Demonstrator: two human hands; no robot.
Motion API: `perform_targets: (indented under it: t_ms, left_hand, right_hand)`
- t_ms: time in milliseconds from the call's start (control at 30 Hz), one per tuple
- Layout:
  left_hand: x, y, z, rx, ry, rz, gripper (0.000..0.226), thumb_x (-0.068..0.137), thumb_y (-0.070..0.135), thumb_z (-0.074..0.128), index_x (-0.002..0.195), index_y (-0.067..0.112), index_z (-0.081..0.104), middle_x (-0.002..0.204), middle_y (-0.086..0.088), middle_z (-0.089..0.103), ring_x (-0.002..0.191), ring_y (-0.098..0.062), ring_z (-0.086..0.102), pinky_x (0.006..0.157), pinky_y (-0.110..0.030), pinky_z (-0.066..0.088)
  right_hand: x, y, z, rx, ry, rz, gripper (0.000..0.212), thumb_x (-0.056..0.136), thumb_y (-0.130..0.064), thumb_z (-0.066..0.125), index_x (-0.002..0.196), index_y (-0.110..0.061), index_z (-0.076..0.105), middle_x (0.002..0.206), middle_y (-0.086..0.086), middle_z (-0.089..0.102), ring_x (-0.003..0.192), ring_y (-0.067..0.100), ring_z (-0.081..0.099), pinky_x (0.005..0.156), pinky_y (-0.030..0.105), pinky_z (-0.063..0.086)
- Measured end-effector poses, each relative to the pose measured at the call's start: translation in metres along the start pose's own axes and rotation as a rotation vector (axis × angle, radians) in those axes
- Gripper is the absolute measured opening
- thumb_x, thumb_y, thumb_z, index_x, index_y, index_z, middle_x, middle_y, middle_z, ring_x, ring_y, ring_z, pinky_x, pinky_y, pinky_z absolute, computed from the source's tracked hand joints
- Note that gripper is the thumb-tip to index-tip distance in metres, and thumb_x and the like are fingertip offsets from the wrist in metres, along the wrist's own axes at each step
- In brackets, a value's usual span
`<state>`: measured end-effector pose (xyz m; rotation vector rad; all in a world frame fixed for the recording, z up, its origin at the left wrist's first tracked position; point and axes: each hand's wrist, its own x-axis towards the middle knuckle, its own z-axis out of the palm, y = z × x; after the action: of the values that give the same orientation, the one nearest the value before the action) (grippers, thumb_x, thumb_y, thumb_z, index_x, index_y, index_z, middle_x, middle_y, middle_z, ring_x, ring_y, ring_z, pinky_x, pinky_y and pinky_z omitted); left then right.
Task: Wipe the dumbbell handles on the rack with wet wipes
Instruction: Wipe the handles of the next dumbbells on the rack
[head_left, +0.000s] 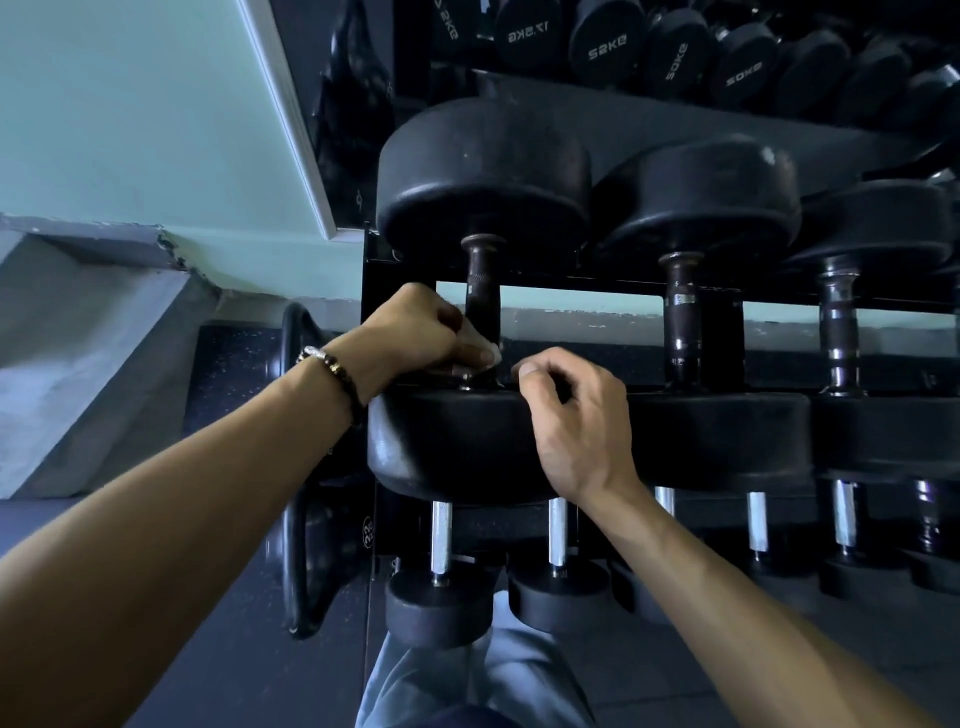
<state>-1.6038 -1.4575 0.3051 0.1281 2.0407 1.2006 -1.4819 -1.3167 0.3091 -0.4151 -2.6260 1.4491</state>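
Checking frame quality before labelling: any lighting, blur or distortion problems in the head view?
Head view: dim with a blue cast, the dumbbell heads nearly black; wide-angle bend at the edges; left hand and wipe sharp, top-shelf lettering slightly soft.

Left hand (415, 332) wipes handle (482, 291) — wet wipe (485, 349).

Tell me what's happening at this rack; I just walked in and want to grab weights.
A person is cleaning dumbbells. The left hand grips a white wet wipe around the lower end of the leftmost black dumbbell's dark metal handle. The right hand rests with loosely curled fingers on that dumbbell's near black rubber head, holding nothing. The neighbouring handles have no hand on them.
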Motion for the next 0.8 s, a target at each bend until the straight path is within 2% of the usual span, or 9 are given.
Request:
perform_targets:
  t_ms: [67, 233, 300, 400, 433, 533, 600, 700, 800]
  left_hand:
    - [0.002, 0.002, 0.0, -0.071, 0.019, 0.005, 0.014, 0.072, 0.009, 0.085, 0.069, 0.018, 0.075, 0.063, 0.011, 0.072, 0.062, 0.003, 0.066, 0.059, -0.009, 0.047]
    - [-0.001, -0.007, -0.005, 0.052, -0.152, 0.004, 0.011, 0.073, 0.007, 0.084, 0.077, 0.015, 0.078, 0.076, 0.005, 0.076, 0.074, -0.003, 0.07, 0.074, -0.015, 0.052]
    - [0.004, -0.004, -0.003, -0.077, -0.05, -0.001, 0.01, 0.072, 0.007, 0.085, 0.077, 0.011, 0.077, 0.068, 0.006, 0.074, 0.065, -0.005, 0.068, 0.064, -0.014, 0.051]
    - [0.02, 0.006, -0.004, -0.436, 0.196, 0.055, 0.011, 0.075, 0.001, 0.081, 0.077, 0.007, 0.072, 0.057, 0.008, 0.068, 0.059, -0.007, 0.064, 0.059, -0.014, 0.05]
    - [0.024, 0.007, -0.005, -0.452, 0.203, 0.058, 0.011, 0.078, 0.0, 0.079, 0.077, 0.006, 0.07, 0.056, 0.009, 0.066, 0.057, -0.005, 0.063, 0.057, -0.013, 0.049]
    - [0.021, -0.001, -0.007, -0.315, -0.042, -0.024, 0.004, 0.086, 0.009, 0.074, 0.086, 0.007, 0.07, 0.061, 0.004, 0.066, 0.059, -0.008, 0.063, 0.052, -0.017, 0.051]
    - [0.019, -0.008, -0.009, -0.27, -0.213, -0.118, 0.009, 0.088, 0.016, 0.071, 0.091, 0.008, 0.07, 0.07, -0.001, 0.067, 0.066, -0.012, 0.063, 0.057, -0.022, 0.054]
    - [0.031, -0.006, -0.01, -0.275, -0.179, -0.082, 0.005, 0.089, 0.009, 0.07, 0.091, 0.005, 0.068, 0.076, -0.004, 0.069, 0.073, -0.015, 0.067, 0.065, -0.027, 0.057]
    - [0.037, 0.003, -0.006, -0.51, -0.106, 0.009, 0.013, 0.087, 0.004, 0.069, 0.098, -0.003, 0.068, 0.084, -0.01, 0.073, 0.08, -0.021, 0.072, 0.068, -0.03, 0.056]
  right_hand:
    - [0.0, -0.001, 0.0, -0.005, 0.011, 0.005, 0.022, 0.086, -0.027, 0.052, 0.07, -0.02, 0.065, 0.063, -0.02, 0.06, 0.068, 0.005, 0.059, 0.065, 0.02, 0.039]
    - [0.001, -0.001, 0.001, -0.006, -0.002, -0.021, 0.023, 0.087, -0.031, 0.049, 0.067, -0.025, 0.059, 0.059, -0.021, 0.055, 0.061, 0.006, 0.054, 0.061, 0.02, 0.036]
    - [0.001, 0.0, 0.0, -0.001, 0.008, -0.023, 0.026, 0.085, -0.035, 0.047, 0.069, -0.021, 0.063, 0.062, -0.02, 0.058, 0.065, 0.007, 0.057, 0.064, 0.023, 0.039]
    - [0.001, 0.001, 0.001, 0.005, 0.023, -0.012, 0.029, 0.085, -0.033, 0.048, 0.072, -0.015, 0.067, 0.069, -0.013, 0.066, 0.073, 0.01, 0.063, 0.069, 0.032, 0.049]
    - [0.001, 0.001, 0.001, 0.006, 0.018, -0.012, 0.029, 0.085, -0.032, 0.048, 0.073, -0.015, 0.068, 0.07, -0.011, 0.067, 0.074, 0.011, 0.064, 0.071, 0.033, 0.051]
    - [0.001, 0.0, 0.0, -0.003, 0.018, -0.022, 0.032, 0.085, -0.035, 0.046, 0.075, -0.014, 0.068, 0.071, -0.011, 0.067, 0.076, 0.011, 0.065, 0.072, 0.032, 0.051]
    - [0.001, 0.0, 0.0, -0.013, 0.022, -0.021, 0.032, 0.085, -0.033, 0.047, 0.076, -0.013, 0.069, 0.073, -0.009, 0.069, 0.077, 0.011, 0.066, 0.072, 0.032, 0.051]
    - [0.001, 0.0, 0.0, -0.01, 0.021, -0.003, 0.026, 0.087, -0.025, 0.05, 0.076, -0.011, 0.07, 0.073, -0.007, 0.069, 0.077, 0.012, 0.065, 0.071, 0.03, 0.05]
    - [0.0, -0.001, 0.0, -0.016, 0.023, 0.011, 0.024, 0.087, -0.02, 0.051, 0.076, -0.009, 0.07, 0.073, -0.007, 0.069, 0.077, 0.013, 0.065, 0.071, 0.031, 0.05]
